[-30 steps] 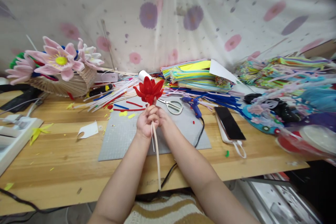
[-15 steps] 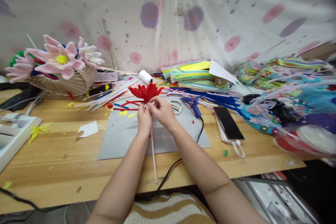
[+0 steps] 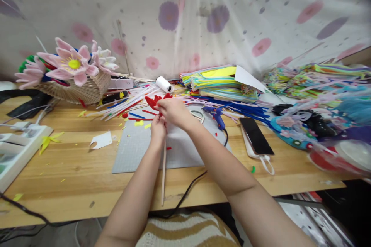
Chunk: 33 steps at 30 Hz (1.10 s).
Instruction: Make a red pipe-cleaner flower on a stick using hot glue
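My left hand (image 3: 158,128) is closed round a thin wooden stick (image 3: 163,173) just below a red pipe-cleaner flower (image 3: 153,101). The stick runs down toward the table's near edge. My right hand (image 3: 173,110) reaches across from the right and its fingers close over the flower's head, hiding most of the petals. Both hands hover above a grey cutting mat (image 3: 136,150).
Scissors (image 3: 198,114) and a blue glue gun (image 3: 216,115) lie beside the mat, a phone (image 3: 256,136) to the right. A white thread spool (image 3: 164,83), loose pipe cleaners, stacked coloured sheets (image 3: 220,81) and pink flowers in a basket (image 3: 69,73) line the back. A white tray (image 3: 17,150) sits left.
The flower has tipped lower and away from me. My right hand left the stick and moved up over the petals. The left hand stayed on the stick.
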Tool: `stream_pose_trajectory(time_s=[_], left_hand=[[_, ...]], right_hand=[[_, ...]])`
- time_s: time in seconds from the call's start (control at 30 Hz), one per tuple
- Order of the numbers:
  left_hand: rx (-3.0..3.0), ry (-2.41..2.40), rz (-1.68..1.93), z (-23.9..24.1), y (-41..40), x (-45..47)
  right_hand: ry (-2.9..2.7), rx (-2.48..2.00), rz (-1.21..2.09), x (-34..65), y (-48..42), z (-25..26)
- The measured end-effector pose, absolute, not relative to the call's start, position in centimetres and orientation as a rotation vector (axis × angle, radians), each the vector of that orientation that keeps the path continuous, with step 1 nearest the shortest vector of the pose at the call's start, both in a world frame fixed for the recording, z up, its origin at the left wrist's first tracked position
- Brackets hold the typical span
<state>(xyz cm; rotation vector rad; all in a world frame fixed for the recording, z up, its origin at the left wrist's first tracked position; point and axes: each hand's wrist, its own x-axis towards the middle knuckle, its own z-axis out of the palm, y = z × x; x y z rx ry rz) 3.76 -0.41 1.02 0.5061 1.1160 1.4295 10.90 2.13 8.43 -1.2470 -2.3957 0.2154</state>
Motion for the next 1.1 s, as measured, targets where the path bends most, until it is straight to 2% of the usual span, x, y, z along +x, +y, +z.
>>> stream_pose_trajectory(time_s=[0.3, 0.53, 0.7, 0.97, 1.1], left_hand=[[0.258, 0.886, 1.288, 2.5, -1.1, 4.4], [-0.115, 0.493, 1.029, 2.5, -1.4, 3.5], [-0.255, 0.337, 0.999, 2.4, -1.5, 3.4], [-0.239, 0.318, 1.005, 2.9, -2.0, 3.4], [-0.152, 0.367, 1.046, 3.3, -2.2, 3.5]], right_hand=[[-1.996, -1.148, 0.558, 16.2, 4.1, 6.0], [-1.49, -1.06, 0.994, 16.7, 4.3, 3.0], [-1.368, -1.069, 0.816, 17.0, 3.7, 1.9], [-1.661, -1.338, 0.339, 18.0, 2.3, 2.3], [-1.678, -1.418, 0.299, 17.9, 1.5, 2.2]])
